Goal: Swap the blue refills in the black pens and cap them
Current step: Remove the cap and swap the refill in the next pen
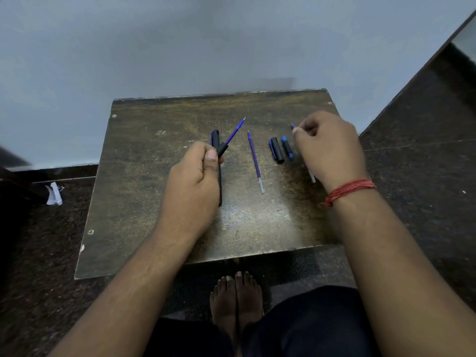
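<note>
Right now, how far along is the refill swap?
Done: pens look disassembled; one blue refill lies loose beside a cap and blue-tipped piece. In hand: left hand grips a barrel with a refill sticking out; right hand pinches another refill. Left: seat refills, reassemble, cap.

One cam only, head-worn, wide-angle w/ bent edges. Looks fwd & steeply down from above the near side onto a small worn table (159, 243), close range. Far: pale wall (128, 47). Near: wearer's own forearms, lap, feet. No 2nd view, so no overlap.
</note>
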